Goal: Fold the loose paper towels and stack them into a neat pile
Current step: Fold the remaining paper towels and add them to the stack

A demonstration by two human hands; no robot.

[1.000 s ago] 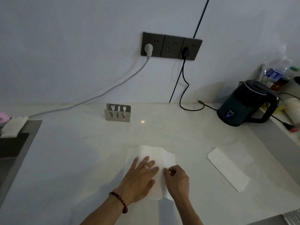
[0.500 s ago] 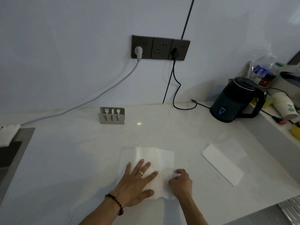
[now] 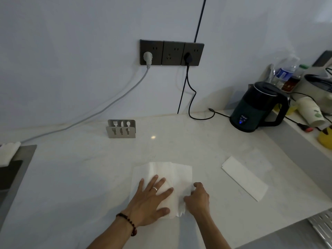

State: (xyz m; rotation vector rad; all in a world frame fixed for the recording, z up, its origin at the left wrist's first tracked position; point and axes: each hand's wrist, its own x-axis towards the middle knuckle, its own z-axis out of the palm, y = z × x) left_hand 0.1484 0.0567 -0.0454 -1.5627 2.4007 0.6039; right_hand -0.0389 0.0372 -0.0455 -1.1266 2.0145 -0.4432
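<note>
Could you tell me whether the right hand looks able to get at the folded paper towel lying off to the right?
Probably yes: bare countertop lies between the right hand and the folded paper towel, but its grip on the loose paper towel must release first.

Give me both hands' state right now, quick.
Left hand: open, fingers spread flat, pressing the paper towel.
Right hand: fingers curled, pinching the towel's right edge.

A home kitchen: a pale stone table [image 3: 206, 151] runs along a white wall with a triple socket panel [image 3: 172, 52], an electric kettle [image 3: 255, 108] plugged in, a steel napkin holder [image 3: 121, 129] cut with cutlery shapes, and a sink edge [image 3: 16, 169] at left.
</note>
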